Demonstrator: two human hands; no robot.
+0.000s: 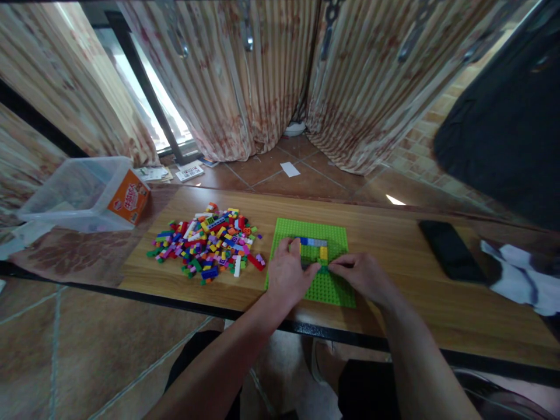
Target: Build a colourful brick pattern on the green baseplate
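Note:
A bright green baseplate (337,234) lies on the wooden table. On it stands a low open frame of toy bricks, with a blue brick (303,240) and a grey-blue brick (319,242) along the far side and a yellow brick (324,254) on the right. My left hand (286,271) is curled over the frame's left side, its thumb reaching to the near right corner and hiding part of the bricks. At that corner is a small dark green brick (323,269). The fingertips of my right hand (361,273) pinch at its right side.
A heap of mixed toy bricks (214,242) lies left of the baseplate. Farther left stands a clear plastic bin (83,198) with an orange label. To the right are a black phone (450,251) and crumpled white paper (518,280). The table's dark front edge (315,330) runs below my forearms.

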